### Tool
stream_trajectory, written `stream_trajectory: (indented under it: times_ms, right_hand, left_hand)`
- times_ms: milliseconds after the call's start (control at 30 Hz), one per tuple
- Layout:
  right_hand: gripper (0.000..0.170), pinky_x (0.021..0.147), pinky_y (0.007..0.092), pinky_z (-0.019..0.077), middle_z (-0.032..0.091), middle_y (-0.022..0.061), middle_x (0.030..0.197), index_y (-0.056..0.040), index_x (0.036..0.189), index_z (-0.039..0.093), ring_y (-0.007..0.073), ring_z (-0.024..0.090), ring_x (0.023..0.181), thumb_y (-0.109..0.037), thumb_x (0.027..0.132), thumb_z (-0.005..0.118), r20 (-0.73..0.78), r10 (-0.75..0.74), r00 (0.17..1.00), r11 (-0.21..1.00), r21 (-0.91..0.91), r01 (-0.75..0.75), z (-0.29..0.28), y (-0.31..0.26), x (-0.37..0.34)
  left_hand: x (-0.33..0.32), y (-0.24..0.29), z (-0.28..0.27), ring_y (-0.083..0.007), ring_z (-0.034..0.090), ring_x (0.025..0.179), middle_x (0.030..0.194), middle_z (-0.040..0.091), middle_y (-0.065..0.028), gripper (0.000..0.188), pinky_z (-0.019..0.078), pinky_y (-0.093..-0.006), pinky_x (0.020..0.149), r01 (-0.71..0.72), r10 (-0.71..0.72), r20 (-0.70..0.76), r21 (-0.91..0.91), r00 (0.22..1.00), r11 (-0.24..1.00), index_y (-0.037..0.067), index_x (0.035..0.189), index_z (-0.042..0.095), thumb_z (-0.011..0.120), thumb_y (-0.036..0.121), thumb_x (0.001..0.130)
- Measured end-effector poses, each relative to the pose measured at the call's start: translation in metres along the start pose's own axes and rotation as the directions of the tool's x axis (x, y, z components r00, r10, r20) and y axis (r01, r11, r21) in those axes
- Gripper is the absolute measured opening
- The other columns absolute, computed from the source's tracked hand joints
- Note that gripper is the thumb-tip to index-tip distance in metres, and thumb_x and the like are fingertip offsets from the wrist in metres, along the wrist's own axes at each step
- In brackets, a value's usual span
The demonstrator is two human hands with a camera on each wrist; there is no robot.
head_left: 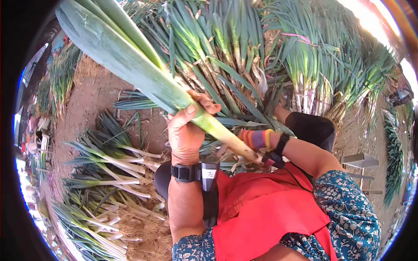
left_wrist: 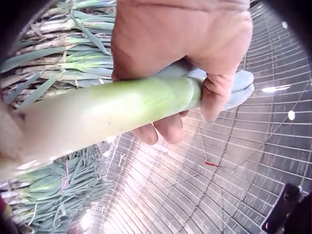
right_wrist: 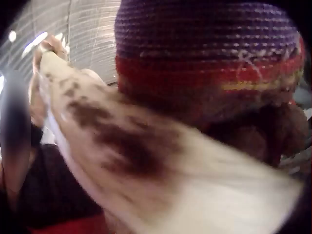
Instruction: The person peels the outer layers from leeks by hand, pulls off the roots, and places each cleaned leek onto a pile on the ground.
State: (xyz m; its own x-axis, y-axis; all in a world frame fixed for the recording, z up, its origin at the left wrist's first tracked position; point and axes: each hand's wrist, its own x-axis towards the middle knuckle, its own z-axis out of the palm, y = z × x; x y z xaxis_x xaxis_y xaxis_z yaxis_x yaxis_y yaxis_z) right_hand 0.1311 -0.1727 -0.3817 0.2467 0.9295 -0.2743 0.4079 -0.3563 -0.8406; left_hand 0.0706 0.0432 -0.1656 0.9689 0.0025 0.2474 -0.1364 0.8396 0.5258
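A thick leek (head_left: 148, 82) slants across the head view, with broad leaves at the upper left and a pale base near the right wrist. My left hand (head_left: 188, 124) grips it around the green-white part of the stem, its thumb and fingers wrapped about it in the left wrist view. My right hand (head_left: 248, 138), in a striped knit covering (right_wrist: 204, 53), is at the lower stem, mostly behind it. Dark brown stains mark the pale stem (right_wrist: 126, 141) in the right wrist view. I cannot tell whether the right fingers are closed on it.
Loose leeks (head_left: 104, 174) with pale stems and roots lie on the ground to the left. Upright bundles of leeks (head_left: 209, 39) stand ahead, with a tied bundle (head_left: 309, 65) further right. A metal stand (head_left: 360, 161) is at the right.
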Motion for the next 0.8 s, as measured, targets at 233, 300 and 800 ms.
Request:
stream_trajectory:
  times_ms: [233, 300, 800]
  right_hand:
    - [0.03, 0.072, 0.0409, 0.0517, 0.065, 0.0159, 0.083, -0.0035, 0.09, 0.064, 0.0291, 0.064, 0.084, -0.027, 0.072, 0.06, -0.167, 0.611, 0.774, 0.592, -0.553, -0.586, 0.03, 0.048, -0.149]
    - [0.026, 0.07, 0.0406, 0.0511, 0.064, 0.0173, 0.083, -0.0026, 0.091, 0.063, 0.0307, 0.064, 0.082, -0.023, 0.075, 0.059, -0.257, 0.585, 0.769, 0.59, -0.517, -0.621, 0.025, 0.053, -0.144]
    - [0.037, 0.06, 0.041, 0.0465, 0.056, 0.0137, 0.088, -0.0038, 0.094, 0.05, 0.0333, 0.058, 0.072, -0.027, 0.073, 0.071, -0.708, -0.391, 0.589, 0.775, -0.598, -0.204, -0.05, -0.193, -0.006]
  left_hand:
    - [-0.002, 0.026, -0.017, -0.0201, 0.057, 0.07, 0.079, 0.058, -0.0096, 0.023, 0.0509, -0.0412, 0.075, -0.151, 0.168, -0.119, 0.14, 0.979, 0.979, 0.002, 0.096, 0.055, 0.066, 0.01, 0.077]
    - [-0.003, 0.025, -0.02, -0.0198, 0.057, 0.069, 0.077, 0.057, -0.0088, 0.018, 0.0512, -0.0403, 0.072, -0.184, 0.217, -0.28, 0.138, 0.935, 0.973, 0.001, 0.093, 0.055, 0.064, 0.006, 0.078]
    - [0.007, 0.0, -0.018, -0.02, 0.057, 0.065, 0.072, 0.058, -0.0094, 0.01, 0.0522, -0.0369, 0.069, -0.284, 0.414, -0.643, 0.301, 0.645, 0.91, -0.001, 0.08, 0.057, 0.062, 0.007, 0.083]
